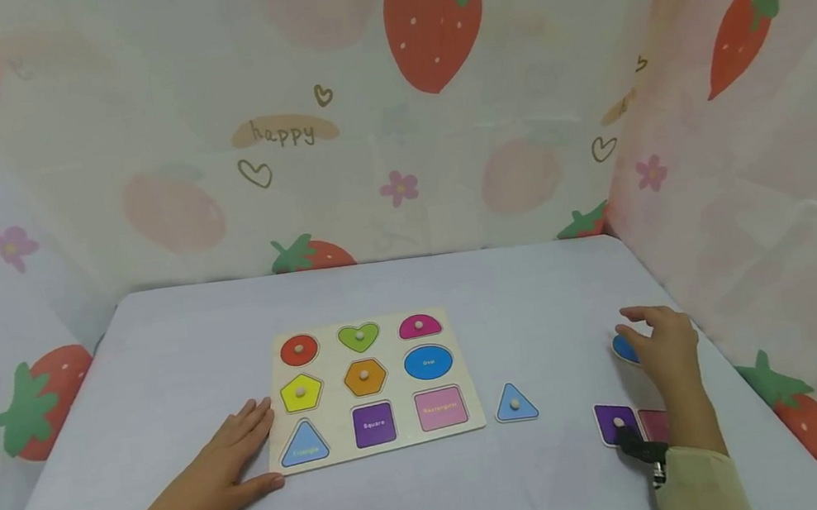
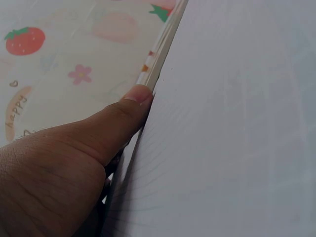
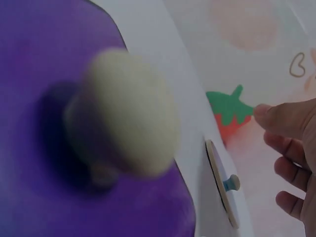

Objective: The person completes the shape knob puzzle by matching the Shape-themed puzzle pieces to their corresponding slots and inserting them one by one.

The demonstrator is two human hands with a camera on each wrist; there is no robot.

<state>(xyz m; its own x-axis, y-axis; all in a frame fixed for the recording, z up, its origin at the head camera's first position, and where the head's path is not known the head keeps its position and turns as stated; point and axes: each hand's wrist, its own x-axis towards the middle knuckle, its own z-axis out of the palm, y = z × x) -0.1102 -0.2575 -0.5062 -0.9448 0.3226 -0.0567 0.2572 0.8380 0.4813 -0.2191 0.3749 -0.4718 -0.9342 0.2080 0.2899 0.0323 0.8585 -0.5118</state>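
Hands open: right [image 1: 663, 344] over blue oval piece [image 1: 623, 349], empty; left [image 1: 238, 447] flat against puzzle board [image 1: 473, 414].

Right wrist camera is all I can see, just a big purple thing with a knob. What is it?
Observer: A purple square piece, loose on the table by your right wrist.
Operator: Where does it go?
Observer: Into the puzzle board, whose purple slot labelled Square is empty.
Operator: What is my right hand near?
Observer: The right hand hovers over a blue oval piece, fingers loose, not gripping.
Operator: And my other hand?
Observer: The left hand lies flat against the board's left edge.
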